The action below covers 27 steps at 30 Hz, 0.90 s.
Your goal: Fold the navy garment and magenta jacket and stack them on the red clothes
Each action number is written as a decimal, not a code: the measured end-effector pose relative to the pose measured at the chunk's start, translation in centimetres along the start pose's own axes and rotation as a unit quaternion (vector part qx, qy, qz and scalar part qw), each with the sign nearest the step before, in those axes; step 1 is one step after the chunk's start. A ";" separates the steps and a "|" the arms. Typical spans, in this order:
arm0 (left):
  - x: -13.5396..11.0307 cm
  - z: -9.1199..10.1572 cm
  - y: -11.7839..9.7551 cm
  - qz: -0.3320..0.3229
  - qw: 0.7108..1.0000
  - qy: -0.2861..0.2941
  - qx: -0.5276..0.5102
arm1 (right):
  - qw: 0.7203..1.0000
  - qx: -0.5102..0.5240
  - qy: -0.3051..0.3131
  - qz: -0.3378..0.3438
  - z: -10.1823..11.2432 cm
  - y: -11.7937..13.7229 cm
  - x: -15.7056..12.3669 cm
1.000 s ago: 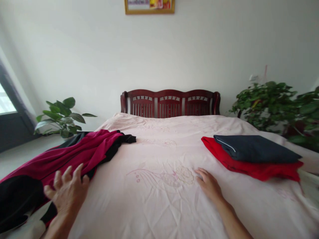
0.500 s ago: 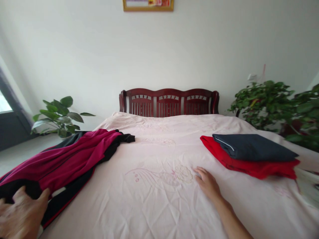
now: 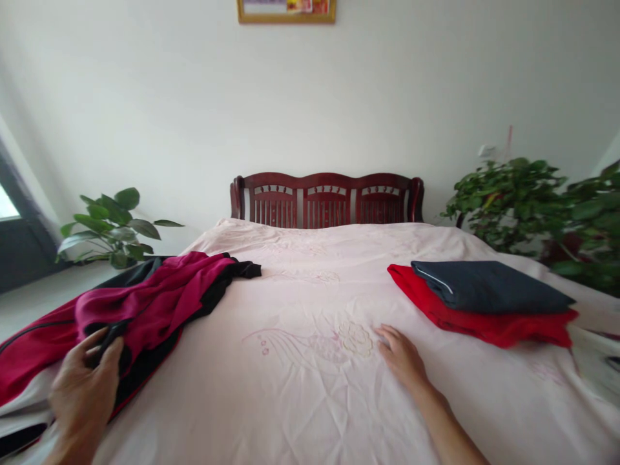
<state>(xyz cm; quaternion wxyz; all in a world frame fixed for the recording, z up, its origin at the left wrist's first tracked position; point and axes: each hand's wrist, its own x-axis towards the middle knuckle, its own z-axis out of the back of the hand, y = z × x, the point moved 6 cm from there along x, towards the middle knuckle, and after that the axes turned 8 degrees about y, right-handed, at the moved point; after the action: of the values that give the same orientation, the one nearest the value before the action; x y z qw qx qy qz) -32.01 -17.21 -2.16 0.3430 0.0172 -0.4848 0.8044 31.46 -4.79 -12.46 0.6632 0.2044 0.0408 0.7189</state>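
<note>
At the left, my left hand is closed on the black edge of a magenta and black garment, whose near end is bunched up. Beneath it lie more clothes, including a red piece with a black stripe and a dark one with red piping. My right hand rests on the pale pink bedspread, fingers apart and holding nothing, beside an embroidered flower. To its right sits a folded navy garment on top of a folded red garment.
A dark red wooden headboard stands at the far end against the wall. Leafy plants flank the bed, one at the left and more at the right. A pale cloth lies at the right edge.
My left hand has moved forward and right, gathering the garment's near end and uncovering red and white clothing beneath. My right hand has stayed in place.
</note>
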 end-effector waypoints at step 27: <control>-14.6 -15.1 -5.6 -0.332 0.876 0.344 0.068 | 1.000 -0.003 0.002 -0.002 0.0 0.1 0.1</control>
<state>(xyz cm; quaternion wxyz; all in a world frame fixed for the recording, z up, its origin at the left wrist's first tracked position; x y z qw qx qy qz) -13.04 -11.46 -11.14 0.7330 -0.0776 -0.2457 0.6295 31.34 -4.74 -12.39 0.6651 0.2014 0.0404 0.7180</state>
